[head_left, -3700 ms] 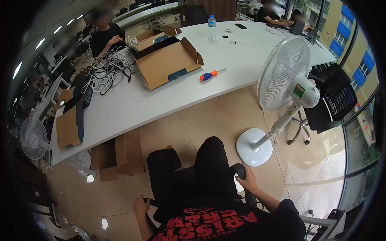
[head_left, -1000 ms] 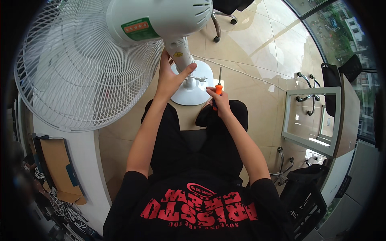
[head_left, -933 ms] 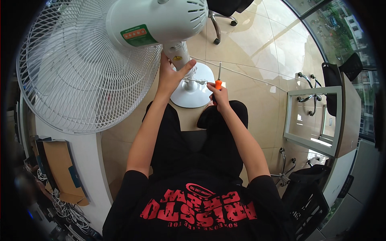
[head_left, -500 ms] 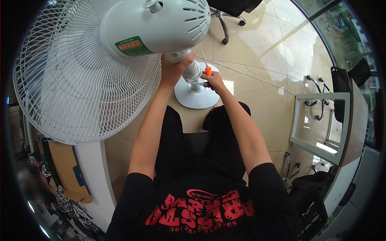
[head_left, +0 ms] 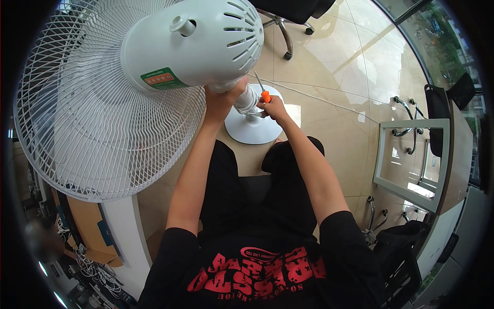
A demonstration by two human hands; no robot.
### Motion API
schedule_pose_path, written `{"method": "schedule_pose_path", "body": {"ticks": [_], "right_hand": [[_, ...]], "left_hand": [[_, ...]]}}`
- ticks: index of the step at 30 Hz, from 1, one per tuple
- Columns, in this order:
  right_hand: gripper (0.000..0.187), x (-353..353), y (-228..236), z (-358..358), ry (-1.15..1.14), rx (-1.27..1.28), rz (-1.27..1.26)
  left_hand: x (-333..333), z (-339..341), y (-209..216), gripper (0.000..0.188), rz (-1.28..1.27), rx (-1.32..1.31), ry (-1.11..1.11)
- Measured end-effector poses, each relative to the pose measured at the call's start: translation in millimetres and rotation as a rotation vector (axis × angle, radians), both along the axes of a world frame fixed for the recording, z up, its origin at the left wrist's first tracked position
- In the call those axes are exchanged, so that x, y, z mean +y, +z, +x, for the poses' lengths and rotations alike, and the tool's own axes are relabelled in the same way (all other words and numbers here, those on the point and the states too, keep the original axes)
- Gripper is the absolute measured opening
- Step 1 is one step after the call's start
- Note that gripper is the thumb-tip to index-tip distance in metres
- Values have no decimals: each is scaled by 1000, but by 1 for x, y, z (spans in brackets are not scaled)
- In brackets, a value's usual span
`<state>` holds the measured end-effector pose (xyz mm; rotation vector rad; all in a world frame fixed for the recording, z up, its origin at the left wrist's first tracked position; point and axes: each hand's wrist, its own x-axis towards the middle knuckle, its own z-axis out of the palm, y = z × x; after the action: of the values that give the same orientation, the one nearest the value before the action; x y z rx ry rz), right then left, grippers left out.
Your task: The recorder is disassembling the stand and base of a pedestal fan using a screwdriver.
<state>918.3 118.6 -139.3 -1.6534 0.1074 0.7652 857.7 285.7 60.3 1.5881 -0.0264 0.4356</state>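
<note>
The fan head (head_left: pixel 149 62) is left of the screwdriver (head_left: pixel 265 97)

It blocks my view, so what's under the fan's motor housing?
Under the motor housing, the left hand grips the neck; coiled white cord and the round base show lower. Part of that hand and neck is covered.

We count two hands (head_left: pixel 275 109), two sleeves (head_left: pixel 347 237), one white fan (head_left: pixel 177 51) with one round base (head_left: pixel 252 133), one green label (head_left: pixel 162 79) and one screwdriver (head_left: pixel 265 96).
</note>
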Motion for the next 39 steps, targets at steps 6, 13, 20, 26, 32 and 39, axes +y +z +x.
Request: {"method": "schedule_pose_path", "body": {"ticks": [6, 13, 20, 26, 32, 39], "right_hand": [[26, -6, 15, 2, 94, 153, -27], [19, 5, -5, -8, -37, -44, 26], [25, 6, -27, -19, -114, -197, 70], [26, 3, -16, -20, -76, -190, 125], [28, -6, -8, -6, 43, 96, 157], [27, -3, -16, 0, 53, 22, 116]], "left_hand": [[-4, 0, 4, 31, -39, -47, 48], [-4, 0, 3, 31, -58, -44, 62], [3, 1, -4, 44, 28, -25, -2], [3, 0, 0, 45, 52, -22, -16], [9, -2, -18, 48, 61, 7, 19], [9, 3, -23, 47, 116, -20, 85]]}}
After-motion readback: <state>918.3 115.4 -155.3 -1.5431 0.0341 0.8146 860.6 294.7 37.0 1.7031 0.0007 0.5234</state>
